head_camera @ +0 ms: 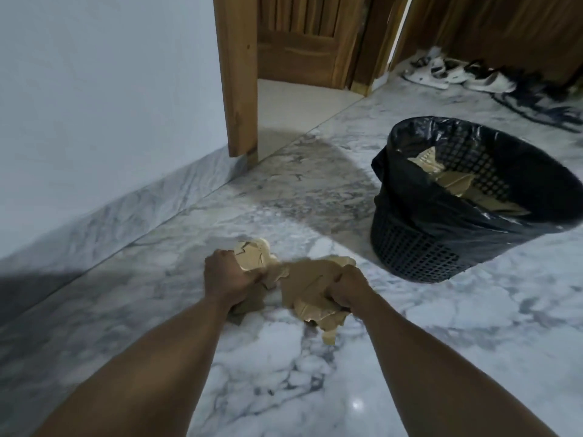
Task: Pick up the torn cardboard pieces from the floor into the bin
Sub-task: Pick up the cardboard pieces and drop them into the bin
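Several torn brown cardboard pieces [304, 283] are bunched together low over the marble floor [284, 367], in the middle of the head view. My left hand [225, 277] is closed on the left part of the bunch, and my right hand [348, 288] is closed on the right part. Whether the pieces touch the floor I cannot tell. A black mesh bin [419, 250] lined with a black bag stands to the right and a little farther away. More cardboard pieces [454, 181] lie inside it.
A pale wall [94, 99] with a marble skirting runs along the left. A wooden door frame [238, 77] and an open doorway are ahead. Several shoes [454, 74] lie on the floor at the back right, beyond the bin.
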